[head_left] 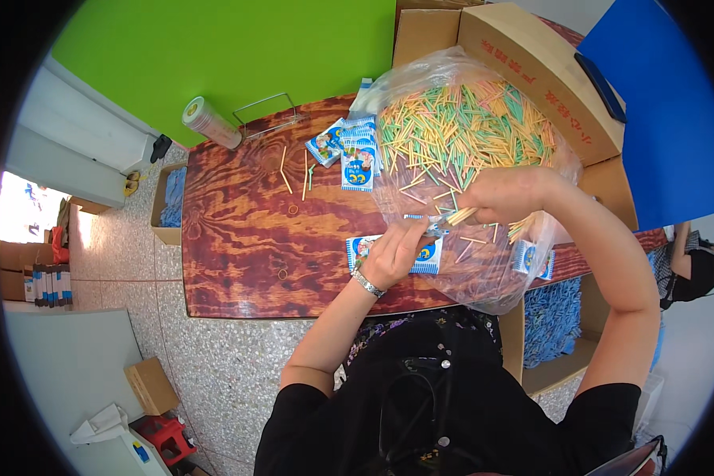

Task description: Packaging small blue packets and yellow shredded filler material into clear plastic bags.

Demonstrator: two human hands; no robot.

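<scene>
My left hand (395, 252) is closed on a small blue-and-white packet (436, 225), whose end points toward my right hand. Pinched in the fingers of my right hand (504, 194) is a small bundle of thin pastel sticks (462, 216), its ends at the packet. More blue-and-white packets (428, 258) lie under and beside my left hand. A big heap of yellow, green and pink sticks (460, 127) fills a clear plastic bag (484, 287), spread open beyond my hands. My fingers partly hide the held packet.
The bag leans into a cardboard box (543, 71) with a dark phone-like object (600, 87) on its edge. Packets (358, 165), long sticks (284, 170) and rubber bands (282, 274) lie on the wooden table (230, 238). A canister (212, 123) stands far left. Below right, a box holds blue packets (553, 321).
</scene>
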